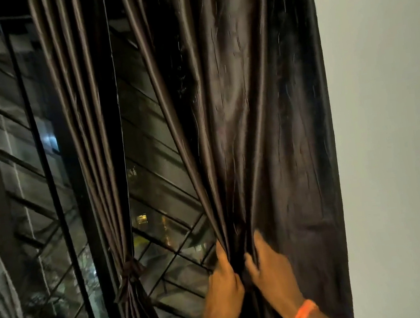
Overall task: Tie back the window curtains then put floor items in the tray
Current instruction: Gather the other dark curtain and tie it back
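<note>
Step in hand: tie-back of window curtains, first half of task; tray step not begun by the look of it, and neither tray nor floor items were in view. Left curtain panel (101, 151) already hung gathered and cinched low down w/ a knotted tie (130, 273) of what looked like the same dark satin fabric. Right curtain panel (252, 126) hung against the white wall (392, 134), still loose, folds converging twd the hands at lower centre. Left hand (224, 282) gripped the inner edge of the right panel, fingers curled round a bunch of folds; right hand (267, 266) pinched the fabric just beside it, fingers (258, 240) spread up over the cloth, thumb tucked in. Orange wristband (305, 311) on right wrist. Hands nearly touching, both closed on the same gather. Whether a tie strip was held betw. them: could not tell, too dark in the folds. Judgement: gathering phase for 2nd panel, approx. level w/ the first knot. Next move prob. calls for holding the bunch firm w/ one hand while the other wraps a strip round and knots it; satin looked slippery, so folds may slide out if grip eases. Window grille (168, 217) w/ diagonal bars visible betw. panels, night lights beyond. Brands/labels/writing: none legible anywhere; wristband showed no readable text
</note>
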